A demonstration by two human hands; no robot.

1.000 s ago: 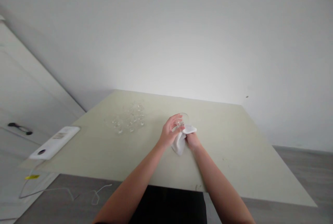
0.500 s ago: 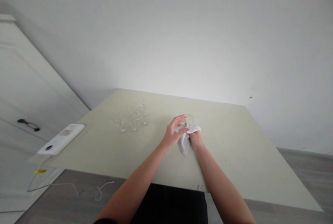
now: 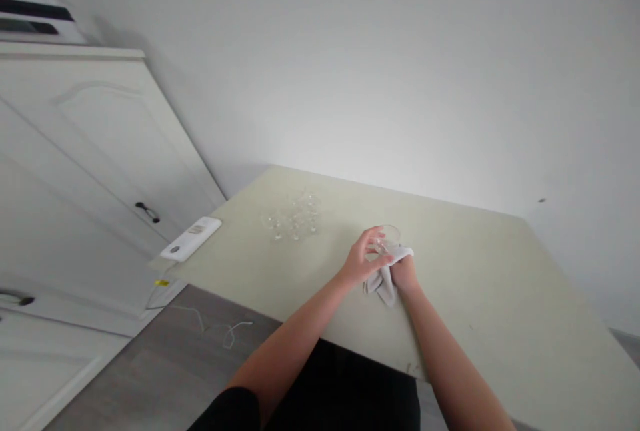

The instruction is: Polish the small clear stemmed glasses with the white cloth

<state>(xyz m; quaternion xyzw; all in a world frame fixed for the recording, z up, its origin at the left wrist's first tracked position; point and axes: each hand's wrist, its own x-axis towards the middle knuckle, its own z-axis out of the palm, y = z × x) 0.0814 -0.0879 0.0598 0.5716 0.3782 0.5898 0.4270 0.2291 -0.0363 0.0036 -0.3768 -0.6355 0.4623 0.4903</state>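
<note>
A clear glass (image 3: pixel 391 233) with a round rim is held above the table (image 3: pixel 480 284). My left hand (image 3: pixel 364 254) curls round its left side, thumb and fingers closed on it. On the right, my right hand (image 3: pixel 403 271) grips a white cloth (image 3: pixel 385 284) against the glass. Folds of the cloth hang down between my wrists, and most of my right fingers are hidden by it. Farther left on the table stands a group of several clear stemmed glasses (image 3: pixel 295 221); their outlines blur into one another.
A white power strip (image 3: pixel 191 239) lies at the table's left edge, its cable (image 3: pixel 200 317) trailing to the floor. White cabinets (image 3: pixel 125 124) with dark handles stand on the left. Behind the table rises a plain wall (image 3: pixel 350 84).
The camera view has turned left, so more of the cabinets shows and everything sits farther right. Both hands keep hold of the glass and cloth, with the cloth's hanging folds slightly shifted.
</note>
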